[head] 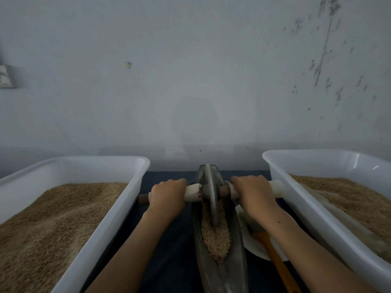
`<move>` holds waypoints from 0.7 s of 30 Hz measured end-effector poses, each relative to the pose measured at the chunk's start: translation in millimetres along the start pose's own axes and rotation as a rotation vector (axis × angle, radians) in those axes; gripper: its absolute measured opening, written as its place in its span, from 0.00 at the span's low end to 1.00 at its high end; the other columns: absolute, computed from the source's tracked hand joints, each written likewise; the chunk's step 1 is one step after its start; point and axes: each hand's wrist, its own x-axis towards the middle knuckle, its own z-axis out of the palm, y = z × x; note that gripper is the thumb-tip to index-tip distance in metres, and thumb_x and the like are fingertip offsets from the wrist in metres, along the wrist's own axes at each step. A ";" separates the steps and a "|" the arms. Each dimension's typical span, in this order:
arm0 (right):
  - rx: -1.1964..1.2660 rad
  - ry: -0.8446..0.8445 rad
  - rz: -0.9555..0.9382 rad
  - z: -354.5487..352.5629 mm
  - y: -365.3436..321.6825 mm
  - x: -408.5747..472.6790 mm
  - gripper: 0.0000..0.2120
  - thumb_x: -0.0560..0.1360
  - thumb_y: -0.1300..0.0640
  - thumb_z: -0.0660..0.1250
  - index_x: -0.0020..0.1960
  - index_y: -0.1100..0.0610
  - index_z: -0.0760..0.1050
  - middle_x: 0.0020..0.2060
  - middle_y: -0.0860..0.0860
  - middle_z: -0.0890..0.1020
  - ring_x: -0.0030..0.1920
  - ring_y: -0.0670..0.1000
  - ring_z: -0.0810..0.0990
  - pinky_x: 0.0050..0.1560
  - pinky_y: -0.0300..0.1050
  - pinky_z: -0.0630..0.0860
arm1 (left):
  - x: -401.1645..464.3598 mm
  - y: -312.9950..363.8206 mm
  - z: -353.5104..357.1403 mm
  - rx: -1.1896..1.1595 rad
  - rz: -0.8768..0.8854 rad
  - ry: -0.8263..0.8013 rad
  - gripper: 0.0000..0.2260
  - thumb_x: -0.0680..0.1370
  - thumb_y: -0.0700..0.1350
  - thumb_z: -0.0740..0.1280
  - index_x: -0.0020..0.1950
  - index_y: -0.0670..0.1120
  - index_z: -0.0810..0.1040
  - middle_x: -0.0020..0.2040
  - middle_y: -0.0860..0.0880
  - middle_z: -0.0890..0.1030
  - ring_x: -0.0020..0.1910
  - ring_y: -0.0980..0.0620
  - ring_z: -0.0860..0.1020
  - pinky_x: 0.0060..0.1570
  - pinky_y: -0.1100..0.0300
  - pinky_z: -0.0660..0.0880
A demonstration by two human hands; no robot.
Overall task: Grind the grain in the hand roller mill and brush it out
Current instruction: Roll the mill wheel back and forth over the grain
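A boat-shaped metal trough (237, 261) lies lengthwise in front of me on a dark cloth. Tan grain (215, 237) fills its groove. A thin grey roller wheel (211, 195) stands upright in the groove toward the far end, on a cross axle with white handles. My left hand (167, 197) grips the left handle (191, 192). My right hand (251, 193) grips the right handle (275, 187). A brush with an orange handle (273, 252) lies on a white plate (251, 244) just right of the trough, partly hidden under my right forearm.
Two large white plastic tubs flank the mill, the left tub (118, 210) and the right tub (300, 204), both heaped with tan grain. A pale wall (194, 81) rises directly behind the table's far edge.
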 end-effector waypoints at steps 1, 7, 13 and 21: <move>-0.004 0.005 -0.005 -0.6 0.3 -0.2 0.07 0.76 0.56 0.65 0.53 0.49 0.71 0.51 0.48 0.80 0.55 0.52 0.77 0.58 0.49 0.67 | 0.2 -0.4 0.4 -0.003 0.001 0.000 0.10 0.76 0.47 0.65 0.56 0.49 0.71 0.51 0.49 0.79 0.49 0.49 0.77 0.42 0.58 0.66; -0.004 -0.250 -0.027 -14.4 5.6 0.7 0.11 0.76 0.60 0.64 0.57 0.53 0.75 0.51 0.51 0.80 0.51 0.52 0.79 0.48 0.45 0.71 | 4.2 -3.6 -7.2 0.028 0.062 -0.193 0.15 0.74 0.48 0.67 0.60 0.48 0.72 0.54 0.48 0.78 0.52 0.48 0.77 0.44 0.57 0.67; 0.019 -0.414 -0.046 -24.4 7.7 -1.9 0.08 0.75 0.61 0.65 0.53 0.54 0.76 0.40 0.49 0.76 0.41 0.50 0.76 0.38 0.41 0.68 | 2.6 -4.3 -10.6 0.018 0.057 -0.312 0.21 0.72 0.50 0.71 0.63 0.48 0.72 0.55 0.47 0.79 0.53 0.47 0.77 0.45 0.56 0.67; 0.022 -0.089 -0.028 -7.9 4.4 -0.5 0.06 0.76 0.58 0.64 0.51 0.50 0.72 0.50 0.49 0.80 0.52 0.53 0.78 0.51 0.47 0.69 | 1.9 -4.1 -5.6 -0.031 0.030 -0.130 0.13 0.74 0.49 0.68 0.57 0.50 0.72 0.52 0.49 0.79 0.49 0.49 0.77 0.43 0.57 0.67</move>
